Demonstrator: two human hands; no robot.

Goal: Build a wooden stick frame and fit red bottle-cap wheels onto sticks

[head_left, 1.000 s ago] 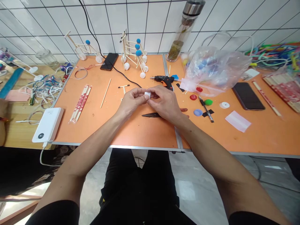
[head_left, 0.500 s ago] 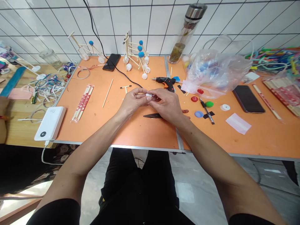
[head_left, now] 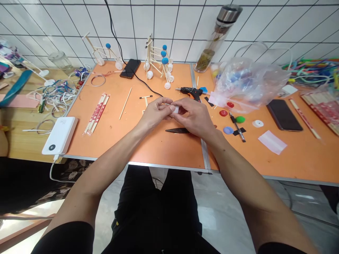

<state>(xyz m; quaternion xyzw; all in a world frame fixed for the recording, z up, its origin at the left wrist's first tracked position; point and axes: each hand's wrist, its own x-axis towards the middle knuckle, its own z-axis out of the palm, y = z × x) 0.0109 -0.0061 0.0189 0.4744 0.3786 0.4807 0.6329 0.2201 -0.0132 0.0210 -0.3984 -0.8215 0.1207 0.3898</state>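
Note:
My left hand (head_left: 156,113) and my right hand (head_left: 194,114) meet over the middle of the orange table. Between their fingertips they pinch a small white bottle cap (head_left: 176,109), partly covered by the fingers. Both hands are closed on it. Under my right hand lies a pair of scissors (head_left: 177,130), its dark blades pointing left and its handles mostly hidden. Just behind my hands rests a black hot glue gun (head_left: 192,92) with an orange trigger. A T-shaped piece of sticks (head_left: 146,97) with dark ends lies behind my left hand.
Stick frames with caps and blue balls (head_left: 159,63) stand at the back, beside a phone (head_left: 130,68). Wrapped chopsticks (head_left: 96,113) and a white power bank (head_left: 60,135) lie left. Rightward are loose caps (head_left: 240,119), a pen (head_left: 237,127), a plastic bag (head_left: 251,81) and a tea bottle (head_left: 218,37).
The white cap has turned between my fingers and shows a larger side. My view has shifted slightly, so the table sits a little further right in it.

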